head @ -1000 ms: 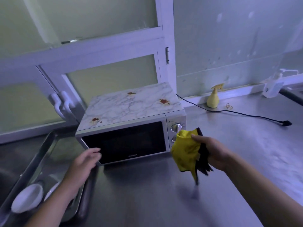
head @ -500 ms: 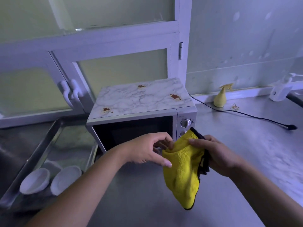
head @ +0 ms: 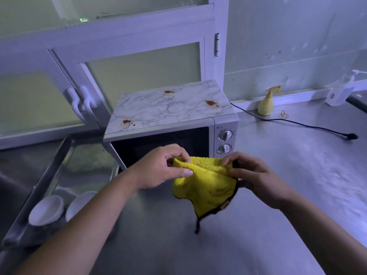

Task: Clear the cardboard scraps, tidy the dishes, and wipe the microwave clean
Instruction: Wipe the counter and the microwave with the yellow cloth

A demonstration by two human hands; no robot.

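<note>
The yellow cloth (head: pixel 204 183), edged in black, hangs above the steel desk (head: pixel 288 167), held up by both hands just in front of the microwave. The left hand (head: pixel 160 171) pinches its top left edge between thumb and curled fingers (head: pixel 184 172). The right hand (head: pixel 256 175) pinches the top right edge, its fingers (head: pixel 228 160) bent over the fold. One black corner dangles down towards the desk.

Left of the forearms, two white bowls (head: pixel 46 210) lie side by side in a steel tray (head: pixel 49 171).

The microwave (head: pixel 168 110) stands on the desk right behind the cloth, its dark door facing the camera. It has two knobs (head: pixel 225 134), one above the other, on its right panel. Three reddish-brown stains (head: pixel 211 103) mark its marble-patterned top.

One black cord (head: pixel 297 124) runs from behind the microwave across the desk to the right, with its plug lying on the surface. Further back, by the wall, stand one yellow spray bottle (head: pixel 265 106) and one white pump bottle (head: pixel 339 94), with a rubber band (head: pixel 283 115) just beside the spray bottle. Behind the microwave are white-framed frosted doors with two handles (head: pixel 79 104).
</note>
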